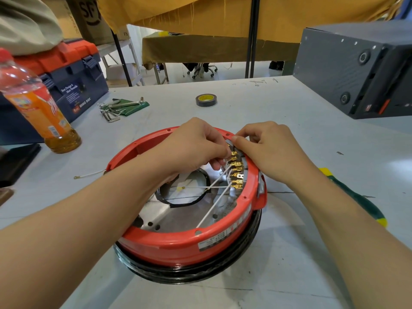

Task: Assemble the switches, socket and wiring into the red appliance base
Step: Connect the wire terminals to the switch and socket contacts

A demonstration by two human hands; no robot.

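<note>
The round red appliance base [178, 241] lies upside down on the grey table, on top of a black ring. A row of brass spade terminals [236, 172] lines the inside of its right wall, with white wires [214, 204] running from them across the metal plate inside. My left hand [196, 146] reaches into the base and pinches a white wire's connector at the top of the terminal row. My right hand [272, 150] grips the red rim and the switch block beside those terminals, thumb on the inside. A loose white wire [89, 175] trails out on the left.
An orange drink bottle [38, 103] stands at the left by a blue and orange toolbox [73, 79]. Hex keys [116, 108] and a roll of black tape [206, 99] lie beyond the base. A green-handled screwdriver [356, 197] lies to the right, below a dark box [356, 70].
</note>
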